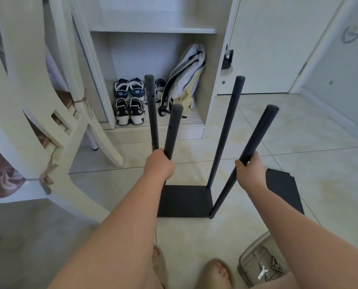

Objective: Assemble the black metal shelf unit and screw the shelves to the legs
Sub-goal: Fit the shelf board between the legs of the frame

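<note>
A black square shelf [184,202] lies flat on the tiled floor with black tubular legs rising from its corners. My left hand [160,163] grips the near-left leg [174,130] around its middle. Behind it stands the far-left leg [152,109]. My right hand [250,170] grips the near-right leg [257,134], which leans to the right, its foot at the shelf's front right corner. The far-right leg [228,126] stands free at the back right corner. A second black shelf [282,188] lies on the floor behind my right arm, partly hidden.
A small tray [247,259] holding screws, nuts and a white wrench [262,272] sits by my feet at the lower right. White chairs [55,113] crowd the left. An open cabinet ahead holds shoes [129,101] and a bag [184,80].
</note>
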`<move>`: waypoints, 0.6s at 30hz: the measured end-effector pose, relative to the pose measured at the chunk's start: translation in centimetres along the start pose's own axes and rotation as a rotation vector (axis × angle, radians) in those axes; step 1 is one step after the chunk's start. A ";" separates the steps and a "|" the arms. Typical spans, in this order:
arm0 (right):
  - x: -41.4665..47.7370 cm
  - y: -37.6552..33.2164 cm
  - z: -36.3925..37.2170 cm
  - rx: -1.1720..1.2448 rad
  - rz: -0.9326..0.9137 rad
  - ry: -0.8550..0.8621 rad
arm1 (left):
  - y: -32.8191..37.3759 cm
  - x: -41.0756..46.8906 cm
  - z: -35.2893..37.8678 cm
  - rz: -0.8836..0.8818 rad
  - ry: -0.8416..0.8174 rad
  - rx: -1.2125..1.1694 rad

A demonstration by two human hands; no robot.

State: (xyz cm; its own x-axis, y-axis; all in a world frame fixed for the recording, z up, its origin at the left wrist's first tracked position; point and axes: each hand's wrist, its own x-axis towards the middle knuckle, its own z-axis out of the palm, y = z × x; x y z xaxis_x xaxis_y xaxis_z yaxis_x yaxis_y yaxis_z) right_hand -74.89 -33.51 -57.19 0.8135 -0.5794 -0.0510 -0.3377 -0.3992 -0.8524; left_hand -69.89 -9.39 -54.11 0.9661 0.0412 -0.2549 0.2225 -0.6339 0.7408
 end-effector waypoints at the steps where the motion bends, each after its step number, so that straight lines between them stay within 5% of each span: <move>1: 0.0 -0.1 -0.1 -0.004 -0.001 0.004 | -0.2 0.1 0.1 -0.017 0.003 0.003; 18: 8.3 -0.7 3.4 0.158 0.032 0.104 | 1.9 6.8 2.3 -0.049 0.127 0.061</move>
State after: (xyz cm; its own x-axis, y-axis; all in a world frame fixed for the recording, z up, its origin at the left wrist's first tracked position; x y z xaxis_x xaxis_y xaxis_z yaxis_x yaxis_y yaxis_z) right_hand -66.27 -35.59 -58.81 0.7474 -0.6636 -0.0320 -0.2774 -0.2679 -0.9226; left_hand -63.15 -12.13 -55.86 0.9639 0.1682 -0.2065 0.2653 -0.6741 0.6893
